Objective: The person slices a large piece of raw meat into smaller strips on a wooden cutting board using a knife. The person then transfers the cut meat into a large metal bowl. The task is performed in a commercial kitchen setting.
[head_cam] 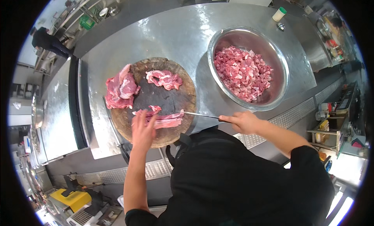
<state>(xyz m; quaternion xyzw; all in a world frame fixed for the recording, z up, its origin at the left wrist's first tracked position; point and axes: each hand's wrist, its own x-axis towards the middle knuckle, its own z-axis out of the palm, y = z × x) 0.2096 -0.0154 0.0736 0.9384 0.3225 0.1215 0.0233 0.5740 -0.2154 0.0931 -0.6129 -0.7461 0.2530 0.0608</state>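
Note:
My right hand (244,122) grips the dark handle of a knife (201,114), its blade reaching left over the edge of a round wooden chopping block (187,93). The blade's tip is at the right end of some long strips of raw meat (168,122). At the left end of those strips is my left hand (143,128), fingers spread; whether the fingertips press on the meat is hard to tell. A large chunk of raw meat (121,90) lies at the block's left edge. Farther back on the block rests a smaller flat piece of meat (165,79).
A wide steel bowl (279,88) holding chopped meat (242,74) stands on the steel table (166,36), right of the block. Beyond it are a green-lidded container (279,14) and a small metal lid (280,26). Another person (49,41) stands at the far left.

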